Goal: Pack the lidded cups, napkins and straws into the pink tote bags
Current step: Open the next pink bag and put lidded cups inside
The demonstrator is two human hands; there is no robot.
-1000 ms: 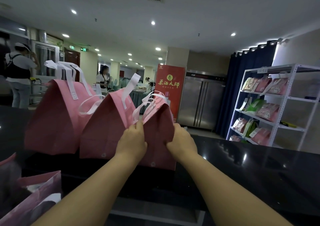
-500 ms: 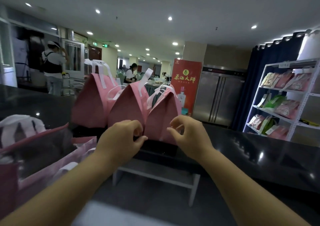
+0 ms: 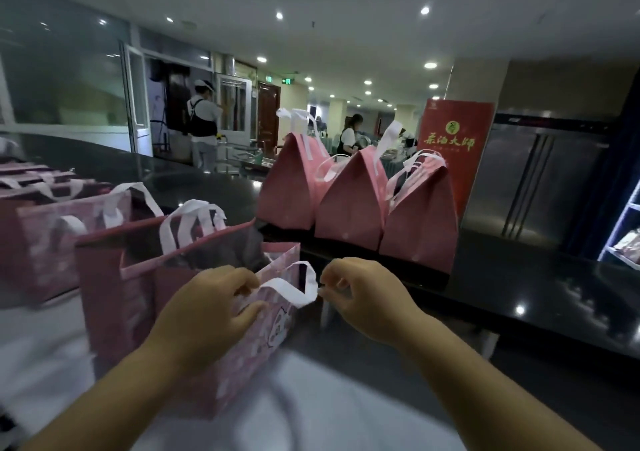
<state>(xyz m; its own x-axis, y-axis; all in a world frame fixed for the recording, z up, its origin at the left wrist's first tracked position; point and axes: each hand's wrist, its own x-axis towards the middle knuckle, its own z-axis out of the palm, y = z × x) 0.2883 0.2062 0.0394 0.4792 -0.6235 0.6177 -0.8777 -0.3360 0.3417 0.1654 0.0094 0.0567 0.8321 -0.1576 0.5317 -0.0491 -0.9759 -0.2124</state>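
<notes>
Both left grip [image 3: 207,312] and right grip [image 3: 363,298] quit folded bags [image 3: 349,208], now pinch tote handle [image 3: 287,286].

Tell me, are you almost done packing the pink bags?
Not yet. Three closed pink bags stand on the black counter, so those look done. The left hand grips the nearest open bag and the right hand pinches its white handle. More open bags behind it are probably left.

A shop hall: black counter [image 3: 519,277], steel fridge [image 3: 540,180], red banner [image 3: 453,145].
</notes>
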